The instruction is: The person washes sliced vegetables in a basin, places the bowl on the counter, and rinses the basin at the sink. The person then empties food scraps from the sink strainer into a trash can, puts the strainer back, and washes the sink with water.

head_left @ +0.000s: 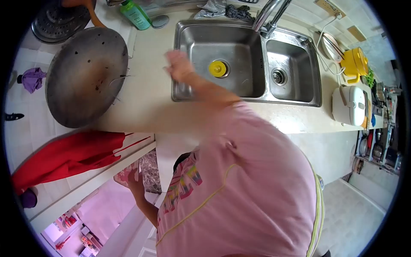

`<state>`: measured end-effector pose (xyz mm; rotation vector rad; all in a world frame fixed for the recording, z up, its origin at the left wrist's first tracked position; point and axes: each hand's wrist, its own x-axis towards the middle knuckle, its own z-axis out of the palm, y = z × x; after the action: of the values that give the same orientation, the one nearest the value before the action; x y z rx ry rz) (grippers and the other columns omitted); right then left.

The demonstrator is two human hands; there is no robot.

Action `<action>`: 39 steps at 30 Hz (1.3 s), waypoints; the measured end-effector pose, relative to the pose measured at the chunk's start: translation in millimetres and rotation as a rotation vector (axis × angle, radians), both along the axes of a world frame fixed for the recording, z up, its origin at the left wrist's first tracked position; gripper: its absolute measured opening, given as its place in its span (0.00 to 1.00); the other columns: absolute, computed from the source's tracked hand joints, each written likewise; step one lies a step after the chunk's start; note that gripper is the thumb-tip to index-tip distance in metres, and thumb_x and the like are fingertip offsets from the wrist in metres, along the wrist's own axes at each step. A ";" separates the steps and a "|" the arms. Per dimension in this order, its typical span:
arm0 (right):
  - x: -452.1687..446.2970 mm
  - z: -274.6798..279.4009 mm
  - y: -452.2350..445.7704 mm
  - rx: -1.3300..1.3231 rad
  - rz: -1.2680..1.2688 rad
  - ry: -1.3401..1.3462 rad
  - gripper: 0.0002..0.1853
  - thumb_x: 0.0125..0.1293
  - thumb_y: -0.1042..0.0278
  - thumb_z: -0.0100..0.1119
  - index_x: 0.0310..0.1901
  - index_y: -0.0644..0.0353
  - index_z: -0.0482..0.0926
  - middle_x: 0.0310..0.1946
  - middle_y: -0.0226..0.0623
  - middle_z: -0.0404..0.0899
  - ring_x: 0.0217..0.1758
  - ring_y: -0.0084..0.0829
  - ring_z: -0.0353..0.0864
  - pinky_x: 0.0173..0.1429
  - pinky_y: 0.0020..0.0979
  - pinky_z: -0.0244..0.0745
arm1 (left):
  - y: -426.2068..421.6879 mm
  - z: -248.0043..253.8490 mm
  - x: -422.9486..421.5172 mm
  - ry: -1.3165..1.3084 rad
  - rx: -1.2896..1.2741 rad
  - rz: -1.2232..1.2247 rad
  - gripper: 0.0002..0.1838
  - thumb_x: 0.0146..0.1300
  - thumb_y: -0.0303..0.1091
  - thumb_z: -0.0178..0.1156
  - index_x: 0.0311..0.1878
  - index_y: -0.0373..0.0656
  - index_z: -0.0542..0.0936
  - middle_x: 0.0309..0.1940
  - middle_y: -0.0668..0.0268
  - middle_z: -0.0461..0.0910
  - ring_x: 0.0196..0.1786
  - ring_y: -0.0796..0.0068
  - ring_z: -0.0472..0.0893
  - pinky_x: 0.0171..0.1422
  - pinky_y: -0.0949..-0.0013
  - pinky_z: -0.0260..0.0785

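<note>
My right hand (179, 66) reaches across the left edge of the steel double sink (262, 64). It is blurred by motion, its fingers look spread and I see nothing in them. A yellow drain strainer (217, 68) sits in the large basin. Low on the left, my left hand (136, 182) has its fingers closed on a flat pinkish patterned thing (123, 176), held below counter level. Its exact kind I cannot make out.
A large wok (85, 77) stands left of the sink, near a green bottle (135, 15). Red cloth (72, 156) hangs at the left. The faucet (269, 19) rises behind the basins. A white appliance (349, 105) and a yellow pot (354, 64) stand at the right.
</note>
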<state>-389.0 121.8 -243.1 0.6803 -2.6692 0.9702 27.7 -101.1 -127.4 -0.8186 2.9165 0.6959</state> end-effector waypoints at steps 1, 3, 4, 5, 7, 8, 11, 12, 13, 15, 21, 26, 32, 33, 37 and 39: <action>-3.5 -29.1 36.0 0.148 -0.165 0.043 0.25 0.56 0.55 0.51 0.51 0.65 0.66 0.56 0.46 0.63 0.61 0.42 0.58 0.64 0.37 0.50 | 2.7 -2.0 -13.2 0.011 -0.024 -0.057 0.15 0.54 0.32 0.57 0.45 0.39 0.74 0.47 0.54 0.72 0.53 0.56 0.69 0.58 0.61 0.59; -7.3 -69.0 116.1 0.457 -0.173 -0.278 0.24 0.61 0.49 0.41 0.49 0.59 0.72 0.51 0.42 0.70 0.59 0.42 0.63 0.61 0.38 0.55 | 10.5 -1.4 -48.1 0.007 -0.090 -0.169 0.15 0.55 0.33 0.56 0.46 0.40 0.74 0.48 0.54 0.72 0.54 0.56 0.68 0.59 0.60 0.58; -10.5 -86.9 158.2 0.627 0.041 -0.346 0.24 0.62 0.47 0.37 0.49 0.56 0.74 0.47 0.43 0.73 0.56 0.39 0.68 0.57 0.37 0.63 | 17.8 -2.1 -73.0 0.040 -0.102 -0.217 0.15 0.55 0.35 0.56 0.46 0.40 0.74 0.48 0.55 0.72 0.54 0.57 0.68 0.59 0.61 0.57; -7.6 -92.3 183.0 0.514 -0.168 -0.700 0.20 0.61 0.52 0.42 0.44 0.57 0.76 0.43 0.47 0.75 0.50 0.38 0.74 0.53 0.35 0.68 | 25.0 -2.8 -97.7 0.074 -0.116 -0.266 0.16 0.56 0.36 0.55 0.46 0.41 0.74 0.48 0.56 0.72 0.55 0.57 0.68 0.60 0.61 0.57; -6.3 -94.8 222.3 0.530 -0.283 -0.729 0.15 0.60 0.60 0.46 0.38 0.59 0.78 0.34 0.46 0.79 0.38 0.35 0.80 0.44 0.35 0.74 | 49.7 4.5 -154.3 0.151 -0.048 -0.363 0.15 0.56 0.36 0.56 0.46 0.41 0.75 0.48 0.56 0.72 0.54 0.58 0.69 0.58 0.62 0.58; -8.7 -101.3 233.9 0.415 -0.317 -0.815 0.13 0.59 0.62 0.47 0.35 0.61 0.78 0.30 0.44 0.79 0.34 0.34 0.80 0.40 0.34 0.74 | 64.3 2.0 -183.5 0.208 0.006 -0.412 0.14 0.56 0.34 0.56 0.45 0.41 0.75 0.47 0.56 0.72 0.52 0.59 0.69 0.57 0.63 0.60; -25.1 -143.4 246.0 0.186 -0.386 -1.013 0.10 0.56 0.67 0.50 0.30 0.64 0.79 0.21 0.40 0.79 0.23 0.31 0.80 0.29 0.31 0.76 | 105.0 -25.8 -265.6 0.375 0.154 -0.519 0.12 0.55 0.32 0.57 0.43 0.41 0.76 0.44 0.59 0.74 0.49 0.61 0.72 0.54 0.66 0.62; -32.4 -170.5 240.5 0.203 -0.384 -1.054 0.10 0.55 0.67 0.51 0.29 0.64 0.79 0.19 0.39 0.78 0.20 0.31 0.79 0.27 0.31 0.76 | 120.9 -37.1 -287.4 0.406 0.219 -0.509 0.12 0.55 0.31 0.57 0.43 0.41 0.76 0.42 0.60 0.74 0.47 0.62 0.72 0.53 0.67 0.63; -39.8 -185.7 234.7 0.221 -0.381 -1.094 0.10 0.54 0.67 0.53 0.29 0.65 0.79 0.17 0.38 0.77 0.17 0.30 0.79 0.25 0.30 0.75 | 134.9 -47.7 -306.6 0.427 0.200 -0.530 0.10 0.54 0.31 0.56 0.40 0.42 0.76 0.40 0.61 0.75 0.45 0.62 0.73 0.51 0.67 0.64; -32.4 -142.6 214.8 0.046 -0.434 -1.140 0.18 0.47 0.60 0.61 0.37 0.64 0.77 0.26 0.43 0.79 0.28 0.35 0.80 0.36 0.34 0.75 | 151.3 -68.6 -322.9 0.435 0.058 -0.604 0.08 0.54 0.31 0.56 0.37 0.42 0.77 0.35 0.63 0.75 0.41 0.62 0.73 0.47 0.66 0.65; -36.1 -131.1 172.5 0.168 -0.639 -0.954 0.24 0.46 0.56 0.63 0.43 0.62 0.76 0.35 0.44 0.79 0.40 0.38 0.79 0.44 0.35 0.74 | 159.3 -89.0 -334.8 0.442 -0.035 -0.633 0.04 0.52 0.30 0.55 0.30 0.42 0.77 0.28 0.63 0.74 0.34 0.62 0.72 0.41 0.64 0.66; -59.8 -156.7 190.8 0.084 -0.316 -0.919 0.19 0.49 0.59 0.59 0.42 0.61 0.75 0.38 0.47 0.76 0.37 0.44 0.78 0.41 0.39 0.73 | 159.4 -89.6 -337.2 0.415 -0.014 -0.648 0.03 0.51 0.29 0.56 0.30 0.42 0.76 0.26 0.63 0.73 0.34 0.61 0.72 0.38 0.63 0.66; -42.0 -110.5 202.3 0.372 -0.102 -0.359 0.15 0.58 0.68 0.47 0.48 0.58 0.66 0.36 0.50 0.74 0.37 0.47 0.77 0.40 0.41 0.73 | 167.9 -64.1 -339.9 0.424 -0.067 -0.700 0.02 0.50 0.29 0.56 0.28 0.43 0.76 0.26 0.64 0.73 0.34 0.62 0.72 0.37 0.64 0.66; -36.2 -142.2 211.5 0.503 0.028 -0.332 0.15 0.59 0.69 0.45 0.49 0.57 0.64 0.37 0.50 0.73 0.38 0.47 0.76 0.40 0.41 0.73 | 167.5 -66.3 -339.3 0.411 -0.046 -0.684 0.02 0.50 0.29 0.56 0.28 0.43 0.76 0.26 0.64 0.73 0.34 0.62 0.72 0.37 0.64 0.66; -28.8 -99.9 205.6 0.634 0.065 -0.446 0.14 0.59 0.72 0.40 0.49 0.56 0.63 0.42 0.49 0.70 0.44 0.46 0.73 0.45 0.40 0.72 | 164.9 -64.6 -340.8 0.387 -0.024 -0.686 0.02 0.49 0.29 0.56 0.27 0.43 0.76 0.26 0.64 0.73 0.34 0.63 0.72 0.37 0.64 0.66; -26.6 -98.5 209.6 0.621 0.016 -0.414 0.14 0.58 0.72 0.42 0.46 0.57 0.63 0.40 0.47 0.71 0.44 0.46 0.73 0.45 0.39 0.71 | 164.0 -65.8 -338.3 0.377 -0.016 -0.681 0.02 0.49 0.29 0.56 0.27 0.43 0.76 0.26 0.64 0.73 0.33 0.63 0.72 0.38 0.64 0.66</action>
<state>-415.6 331.4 -341.6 0.6620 -3.3746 0.2782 -310.6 62.9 -193.2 0.3612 3.1910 0.8066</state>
